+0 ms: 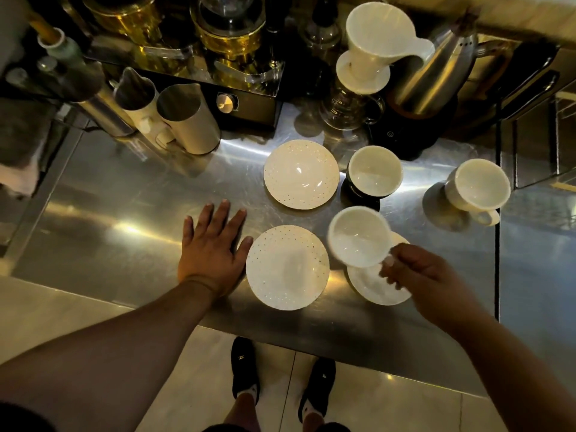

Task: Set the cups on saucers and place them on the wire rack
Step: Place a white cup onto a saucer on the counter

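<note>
My right hand (420, 275) grips the handle of a white cup (358, 236), holding it tilted just above a plain white saucer (374, 286) near the counter's front edge. My left hand (215, 247) rests flat and open on the steel counter, its thumb touching the rim of a dotted saucer (287, 267). A second dotted saucer (301, 174) lies farther back. To its right a cup (375, 171), white inside and dark outside, stands on the counter. Another white cup (478, 188) with its handle toward me stands at the right. No wire rack is identifiable.
Steel pitchers (187, 120) stand at the back left beside a dark machine with a knob (225, 103). A white dripper (378, 35) on a glass server, and a steel kettle (436, 79) on a black base, crowd the back right. The counter's front edge (280, 335) is near my feet.
</note>
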`<action>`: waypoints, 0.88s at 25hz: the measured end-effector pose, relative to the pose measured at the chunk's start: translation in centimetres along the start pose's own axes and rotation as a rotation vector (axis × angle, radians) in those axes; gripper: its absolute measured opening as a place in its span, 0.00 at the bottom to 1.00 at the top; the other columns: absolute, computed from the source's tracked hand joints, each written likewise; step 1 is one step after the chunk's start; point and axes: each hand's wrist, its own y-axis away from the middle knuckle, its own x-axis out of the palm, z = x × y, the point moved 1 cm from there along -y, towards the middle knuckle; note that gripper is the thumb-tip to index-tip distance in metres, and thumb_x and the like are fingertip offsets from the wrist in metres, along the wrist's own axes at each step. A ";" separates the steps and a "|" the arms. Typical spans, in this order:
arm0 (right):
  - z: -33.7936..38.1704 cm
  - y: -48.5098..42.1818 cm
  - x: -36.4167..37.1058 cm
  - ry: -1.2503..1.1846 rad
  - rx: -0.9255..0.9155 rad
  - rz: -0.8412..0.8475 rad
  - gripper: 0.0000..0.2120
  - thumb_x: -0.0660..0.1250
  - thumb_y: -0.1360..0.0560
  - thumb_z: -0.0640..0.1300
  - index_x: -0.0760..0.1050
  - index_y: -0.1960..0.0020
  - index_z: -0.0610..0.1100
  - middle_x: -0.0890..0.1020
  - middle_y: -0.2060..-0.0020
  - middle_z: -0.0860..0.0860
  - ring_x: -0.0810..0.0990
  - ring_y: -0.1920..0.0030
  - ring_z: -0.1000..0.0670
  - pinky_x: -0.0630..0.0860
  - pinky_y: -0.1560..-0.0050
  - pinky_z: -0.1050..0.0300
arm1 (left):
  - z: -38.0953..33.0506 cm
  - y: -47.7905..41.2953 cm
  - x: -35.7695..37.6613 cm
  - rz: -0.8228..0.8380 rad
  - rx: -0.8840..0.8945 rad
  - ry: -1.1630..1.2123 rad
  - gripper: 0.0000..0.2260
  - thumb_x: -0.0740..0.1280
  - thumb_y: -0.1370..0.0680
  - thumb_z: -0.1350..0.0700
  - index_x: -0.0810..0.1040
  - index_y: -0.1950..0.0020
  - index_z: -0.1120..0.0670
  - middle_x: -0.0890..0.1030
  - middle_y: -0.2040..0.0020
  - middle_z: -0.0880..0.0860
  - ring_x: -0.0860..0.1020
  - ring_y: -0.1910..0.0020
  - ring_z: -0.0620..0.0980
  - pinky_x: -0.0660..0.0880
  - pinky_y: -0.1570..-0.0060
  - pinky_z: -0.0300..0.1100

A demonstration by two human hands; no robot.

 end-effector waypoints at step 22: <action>1.9 -3.8 8.0 0.273 -0.019 0.342 0.07 0.63 0.17 0.54 0.80 0.50 0.59 0.84 0.56 0.63 0.81 0.51 0.61 0.68 0.54 0.69 | 0.6 -0.1 0.8 -0.024 0.004 0.011 0.29 0.45 0.17 0.34 0.54 0.17 0.40 0.55 0.15 0.49 0.49 0.16 0.54 0.47 0.19 0.62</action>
